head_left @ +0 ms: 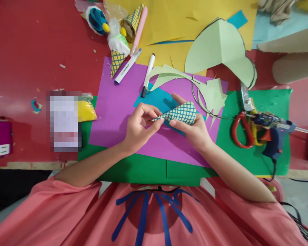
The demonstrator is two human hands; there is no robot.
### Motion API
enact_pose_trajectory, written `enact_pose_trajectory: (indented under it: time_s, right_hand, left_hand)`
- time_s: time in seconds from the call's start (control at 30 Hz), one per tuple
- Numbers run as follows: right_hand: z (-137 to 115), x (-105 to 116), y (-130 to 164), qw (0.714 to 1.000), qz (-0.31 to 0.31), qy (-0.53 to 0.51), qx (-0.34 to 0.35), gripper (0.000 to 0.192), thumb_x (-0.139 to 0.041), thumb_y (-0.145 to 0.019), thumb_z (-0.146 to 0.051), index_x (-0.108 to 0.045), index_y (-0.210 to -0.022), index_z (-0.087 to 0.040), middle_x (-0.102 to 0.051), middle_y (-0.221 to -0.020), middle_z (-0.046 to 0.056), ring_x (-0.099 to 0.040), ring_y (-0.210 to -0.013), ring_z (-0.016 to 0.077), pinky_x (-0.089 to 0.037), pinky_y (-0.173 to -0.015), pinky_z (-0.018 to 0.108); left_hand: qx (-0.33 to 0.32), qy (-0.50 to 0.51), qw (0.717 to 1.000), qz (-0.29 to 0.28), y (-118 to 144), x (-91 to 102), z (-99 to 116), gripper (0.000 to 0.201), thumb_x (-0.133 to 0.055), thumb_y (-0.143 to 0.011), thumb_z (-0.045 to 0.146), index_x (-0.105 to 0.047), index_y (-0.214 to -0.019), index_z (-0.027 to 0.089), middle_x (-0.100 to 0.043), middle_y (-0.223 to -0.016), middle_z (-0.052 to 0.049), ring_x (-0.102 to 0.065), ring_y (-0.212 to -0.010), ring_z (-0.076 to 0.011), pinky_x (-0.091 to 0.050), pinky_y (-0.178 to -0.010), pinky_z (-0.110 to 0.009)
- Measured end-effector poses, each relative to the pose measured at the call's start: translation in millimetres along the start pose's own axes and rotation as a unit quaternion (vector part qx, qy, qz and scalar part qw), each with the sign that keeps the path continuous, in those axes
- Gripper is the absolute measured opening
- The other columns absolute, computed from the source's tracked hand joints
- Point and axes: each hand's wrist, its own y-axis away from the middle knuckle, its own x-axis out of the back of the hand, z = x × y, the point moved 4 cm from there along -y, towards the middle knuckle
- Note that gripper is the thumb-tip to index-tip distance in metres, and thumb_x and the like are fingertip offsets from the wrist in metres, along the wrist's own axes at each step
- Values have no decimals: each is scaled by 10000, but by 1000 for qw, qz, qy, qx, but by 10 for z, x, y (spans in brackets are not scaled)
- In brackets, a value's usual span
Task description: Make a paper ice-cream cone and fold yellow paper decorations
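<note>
Checked cone [184, 112] is rolled; seam bond unclear, so gluing may remain. Our left hand [139, 129] pinches its tip, half-curled right hand [197, 133] grips the wide end.

Checkered paper cone [185, 113] in both hands [138, 128]

Your pale-green cone [183, 114] bears a blue grid; under it you have a blue sheet [156, 95] and a purple sheet [113, 116], beyond it a yellow sheet [169, 20].
</note>
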Motion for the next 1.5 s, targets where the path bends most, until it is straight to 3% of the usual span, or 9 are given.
enact_pose_trajectory:
  time_s: [0.13, 0.3, 0.47, 0.7, 0.9, 1.13, 1.3, 1.4, 1.5]
  right_hand:
    - [-35, 0, -4, 1000, -18, 8, 3, 216, -756, -775, -397, -697, -866, -210, -486, -1461, 33, -580, -1207, 266, -516, -1024, 445]
    - [-41, 27, -23, 999, -34, 11, 7, 315, -768, -764, -396, -698, -1027, -237, -473, -1478, 37, -462, -1353, 293, -448, -1103, 486]
    - [-11, 55, -38, 998, -59, -6, -6, 494, -769, -772, -367, -620, -1237, -293, -484, -1477, 28, -489, -1335, 279, -462, -1089, 474]
    - [-37, 46, -25, 996, -83, -7, -4, 231, -797, -735, -337, -737, -938, -245, -346, -1571, -46, -370, -1424, 299, -333, -1187, 497]
    - [-52, 44, -29, 998, -57, -11, -6, 205, -788, -740, -306, -752, -933, -245, -408, -1539, -44, -388, -1411, 292, -309, -1200, 466]
    - [-31, 112, -50, 995, -12, -79, -57, 577, -775, -751, -300, -595, -1299, -300, -556, -1420, -1, -440, -1371, 282, -394, -1140, 482]
    - [-32, 149, -62, 989, 18, -120, -87, 497, -746, -774, -299, -618, -1254, -280, -570, -1407, -4, -434, -1383, 267, -412, -1133, 460]
    - [-51, 126, -57, 983, 14, -156, -95, 372, -737, -783, -280, -673, -1148, -260, -599, -1374, -5, -431, -1391, 263, -390, -1150, 462]
    - [-64, 95, -44, 978, 9, -179, -103, 317, -742, -782, -272, -693, -1095, -253, -617, -1351, -1, -433, -1391, 261, -381, -1156, 466]
  left_hand:
    - [-8, -2, 1000, -24, 7, -10, -10, 317, -717, -806, 403, -465, -806, 210, -624, -823, 23, -631, -785, -84, -520, -677, -205]
    - [-12, 8, 999, -40, -13, -3, -1, 310, -736, -787, 397, -494, -798, 203, -634, -821, 17, -637, -765, -92, -530, -667, -225]
    - [-8, 7, 998, -66, -33, 3, 22, 315, -762, -764, 389, -511, -774, 199, -629, -787, 17, -643, -761, -104, -544, -677, -237]
    - [-87, -35, 992, -83, -9, 22, 65, 156, -707, -814, 214, -594, -919, 192, -640, -869, 16, -650, -789, -77, -562, -690, -169]
    - [-89, -52, 992, -73, -8, 6, 86, 165, -734, -784, 192, -610, -892, 182, -669, -822, 35, -673, -732, -56, -565, -667, -126]
    - [-44, -25, 998, -30, -70, 116, 26, 123, -664, -865, 275, -618, -918, 174, -721, -847, 2, -725, -752, -96, -607, -696, -188]
    - [-22, -9, 1000, -13, -105, 172, 23, 130, -614, -910, 309, -625, -929, 181, -700, -727, 31, -682, -595, -66, -538, -527, -146]
    - [-19, -27, 999, -1, -143, 199, 19, 268, -516, -963, 366, -618, -798, 181, -611, -568, 53, -587, -470, -50, -486, -475, -163]
    - [-44, -46, 997, 32, -196, 264, 11, 496, -474, -977, 394, -460, -530, 179, -452, -445, 55, -476, -411, -46, -428, -451, -186]
